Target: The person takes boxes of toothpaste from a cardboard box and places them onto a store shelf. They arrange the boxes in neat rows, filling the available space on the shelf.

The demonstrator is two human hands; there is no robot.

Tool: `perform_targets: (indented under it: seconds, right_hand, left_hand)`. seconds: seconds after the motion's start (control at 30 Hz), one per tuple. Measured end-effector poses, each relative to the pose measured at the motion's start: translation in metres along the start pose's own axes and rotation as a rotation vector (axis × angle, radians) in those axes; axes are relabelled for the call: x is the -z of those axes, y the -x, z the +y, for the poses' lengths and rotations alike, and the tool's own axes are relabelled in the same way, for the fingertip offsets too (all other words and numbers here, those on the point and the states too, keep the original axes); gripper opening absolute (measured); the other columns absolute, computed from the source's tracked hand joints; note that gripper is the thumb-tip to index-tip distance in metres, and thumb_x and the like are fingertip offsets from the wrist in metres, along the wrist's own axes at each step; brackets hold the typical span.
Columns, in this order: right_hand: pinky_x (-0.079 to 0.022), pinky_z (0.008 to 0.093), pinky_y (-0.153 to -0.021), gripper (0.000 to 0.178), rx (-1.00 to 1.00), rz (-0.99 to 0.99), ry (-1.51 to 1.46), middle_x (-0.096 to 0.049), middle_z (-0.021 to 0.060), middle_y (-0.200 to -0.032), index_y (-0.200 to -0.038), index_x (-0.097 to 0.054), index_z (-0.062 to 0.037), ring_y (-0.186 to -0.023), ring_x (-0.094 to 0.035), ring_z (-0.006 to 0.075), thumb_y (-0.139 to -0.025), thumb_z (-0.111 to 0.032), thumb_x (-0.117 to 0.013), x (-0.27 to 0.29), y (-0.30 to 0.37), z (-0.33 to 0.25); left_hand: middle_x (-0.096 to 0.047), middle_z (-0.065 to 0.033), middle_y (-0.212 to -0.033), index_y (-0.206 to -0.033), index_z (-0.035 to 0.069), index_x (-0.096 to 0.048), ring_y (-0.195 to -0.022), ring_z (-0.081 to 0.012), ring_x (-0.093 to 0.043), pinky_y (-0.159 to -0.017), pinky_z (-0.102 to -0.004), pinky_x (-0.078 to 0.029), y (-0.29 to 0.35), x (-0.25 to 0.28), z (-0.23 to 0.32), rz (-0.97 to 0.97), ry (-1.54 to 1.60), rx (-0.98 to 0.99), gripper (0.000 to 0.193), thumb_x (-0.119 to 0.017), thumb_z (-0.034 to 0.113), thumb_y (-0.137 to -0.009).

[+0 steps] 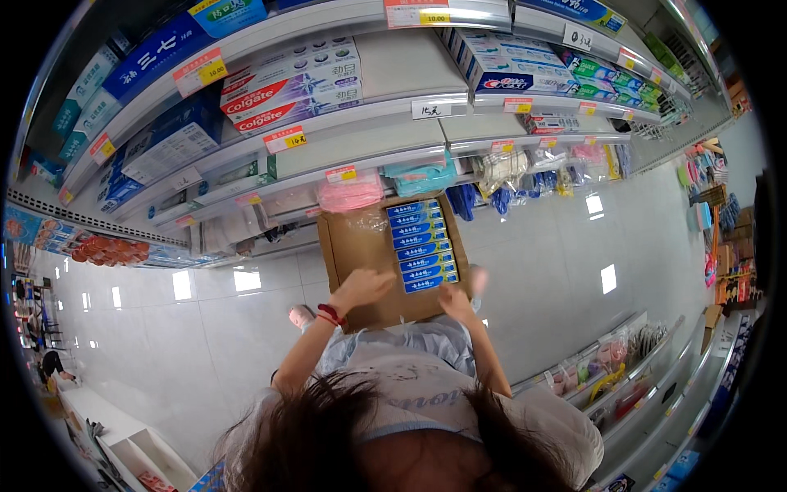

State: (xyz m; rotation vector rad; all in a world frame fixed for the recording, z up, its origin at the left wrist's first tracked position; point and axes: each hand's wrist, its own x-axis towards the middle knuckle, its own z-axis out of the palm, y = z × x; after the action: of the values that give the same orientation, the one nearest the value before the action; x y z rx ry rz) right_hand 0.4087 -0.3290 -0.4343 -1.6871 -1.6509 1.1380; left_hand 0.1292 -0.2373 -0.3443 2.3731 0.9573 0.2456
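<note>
We had blue toothpaste boxes [424, 252] in one column along the right half of an open cardboard carton [354, 254], long sides together, carton in front of the person's body, between the feet. Left hand [366, 289] was loosely curled over the carton's near left part, apart from the boxes; we couldn't tell if its fingers held anything. Right hand [456, 300] had fingers drawn in, just beside the right end of the nearest box; we saw no clear grip and couldn't tell contact.

Handling, our judgement: the nearest box was easiest to reach. We favoured a light pinch on its short ends, lifting straight up so neighbours kept their line. Left hand suited bracing the carton, since the cardboard looked likely to shift. Pressing the broad faces risked denting thin card.

Edges: the carton's right wall ran close by the boxes, so we counted finger room there as tight. At the far edge, pink packs [350, 193] and teal packs [420, 174] hung below a shelf [352, 143], and blue packets [463, 201] sat by the far right corner; we judged snagging likely there. More room lay over the carton's left half and above the tiled floor [541, 262] rightward
</note>
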Motion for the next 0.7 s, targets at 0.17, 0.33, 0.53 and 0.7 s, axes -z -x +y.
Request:
perform_targets:
  seconds: [0.17,0.33,0.53,0.7]
  right_hand:
    - [-0.049,0.0342,-0.069,0.030,-0.107,0.170,0.081,-0.062,0.0175,-0.086,-0.099,-0.057,0.0005,-0.078,-0.062,0.0252,-0.070,-0.008,-0.059,-0.037,0.029,0.083]
    - [-0.048,0.0356,-0.072,0.028,-0.338,0.184,0.223,-0.062,0.0173,-0.086,-0.094,-0.059,0.0011,-0.084,-0.061,0.0280,-0.069,-0.011,-0.059,-0.042,-0.007,0.109]
    - [-0.043,0.0400,-0.083,0.044,-0.662,0.110,-0.129,-0.059,0.0251,-0.097,-0.108,-0.053,0.0013,-0.097,-0.054,0.0370,-0.067,-0.015,-0.056,-0.042,-0.059,0.110]
    - [-0.038,0.0414,-0.091,0.063,-0.641,-0.081,0.101,-0.044,0.0275,-0.117,-0.119,-0.039,0.0066,-0.107,-0.044,0.0393,-0.067,-0.022,-0.060,-0.039,-0.075,0.121]
  left_hand:
    - [-0.062,-0.0161,-0.079,-0.101,0.013,-0.054,-0.073,-0.0351,-0.059,-0.066,-0.0431,-0.047,0.005,-0.080,-0.018,-0.160,0.266,0.223,0.024,-0.049,0.025,-0.081]
    - [-0.061,-0.0197,-0.092,-0.107,0.008,-0.052,-0.085,-0.0364,-0.058,-0.074,-0.0433,-0.046,-0.006,-0.150,-0.046,-0.259,0.296,0.459,0.036,-0.051,0.027,-0.077]
    - [-0.056,-0.0248,-0.103,-0.112,0.001,-0.051,-0.095,-0.0385,-0.054,-0.082,-0.0428,-0.045,-0.026,-0.203,-0.068,-0.298,0.373,0.748,0.049,-0.054,0.029,-0.072]
    - [-0.048,-0.0241,-0.117,-0.122,0.000,-0.042,-0.109,-0.0368,-0.047,-0.090,-0.0403,-0.040,-0.040,-0.238,-0.054,-0.088,0.497,0.963,0.061,-0.057,0.029,-0.071]
